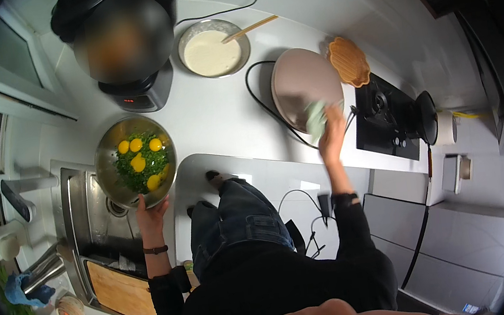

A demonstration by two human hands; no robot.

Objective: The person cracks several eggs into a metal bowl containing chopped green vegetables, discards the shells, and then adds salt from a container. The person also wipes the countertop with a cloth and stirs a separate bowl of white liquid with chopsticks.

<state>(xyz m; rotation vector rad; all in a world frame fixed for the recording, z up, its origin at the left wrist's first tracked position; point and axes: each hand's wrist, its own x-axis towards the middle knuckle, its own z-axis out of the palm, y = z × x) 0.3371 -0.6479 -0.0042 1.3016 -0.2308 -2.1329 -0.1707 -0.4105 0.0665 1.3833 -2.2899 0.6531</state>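
Note:
A stainless steel bowl (104, 175) with chopped greens (129, 160) and several raw egg yolks (138, 162) is at the left, by the sink's corner. My left hand (151, 214) grips its near rim, thumb against the steel. On the right, my right hand (334, 131) holds a pale green cloth (317, 121), blurred by motion. The cloth lies against the front edge of a pinkish, round, lidded appliance (303, 75), probably an electric griddle. A black power cord (254, 93) loops around the appliance's left side.
Behind stands a metal bowl (183, 48) of pale batter with chopsticks (255, 27) in it. A dark countertop appliance (140, 93) is behind the greens. Farther right are an orange scalloped tray (349, 61) and gas hob (381, 118). The sink (101, 232) holds a wooden board (119, 287).

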